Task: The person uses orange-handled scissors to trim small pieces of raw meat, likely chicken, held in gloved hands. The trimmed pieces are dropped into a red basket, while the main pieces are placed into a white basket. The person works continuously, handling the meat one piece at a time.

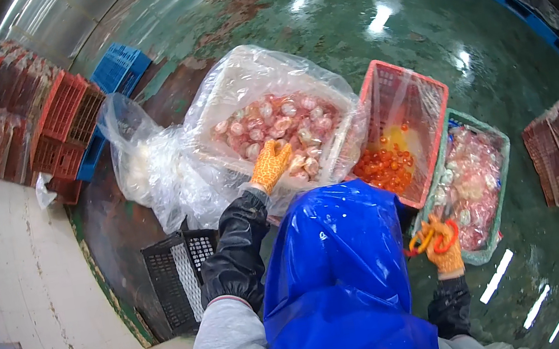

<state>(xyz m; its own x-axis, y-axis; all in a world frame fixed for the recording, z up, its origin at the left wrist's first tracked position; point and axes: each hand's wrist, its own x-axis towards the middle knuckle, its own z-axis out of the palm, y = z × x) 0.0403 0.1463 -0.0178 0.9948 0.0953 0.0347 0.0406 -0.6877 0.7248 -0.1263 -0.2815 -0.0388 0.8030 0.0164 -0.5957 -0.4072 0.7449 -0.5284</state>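
Observation:
In an orange patterned glove, my left hand [272, 164] reaches into a white plastic-lined tub [211, 104]. Its fingers are curled at a heap of small round pieces wrapped in clear film [272, 122], pinkish white in colour; what they grip is hidden. My right hand [445, 250], gloved alike, holds scissors [434, 235] with red and yellow-orange looped handles, beside the green crate [475, 258]. That crate holds a heap of crumpled clear and pinkish film [474, 181]. Between tub and green crate, a red lined crate [438, 88] contains shiny orange balls [385, 169], like egg yolks, in yellowish liquid.
Bunched clear plastic sheeting [170, 167] spills left of the tub. A black crate [169, 276] sits near my left arm. A brownish-red crate [557, 155] lies right on wet green floor. Stacked red crates [54, 128] line the left; blue pallets [527, 11] edge the right.

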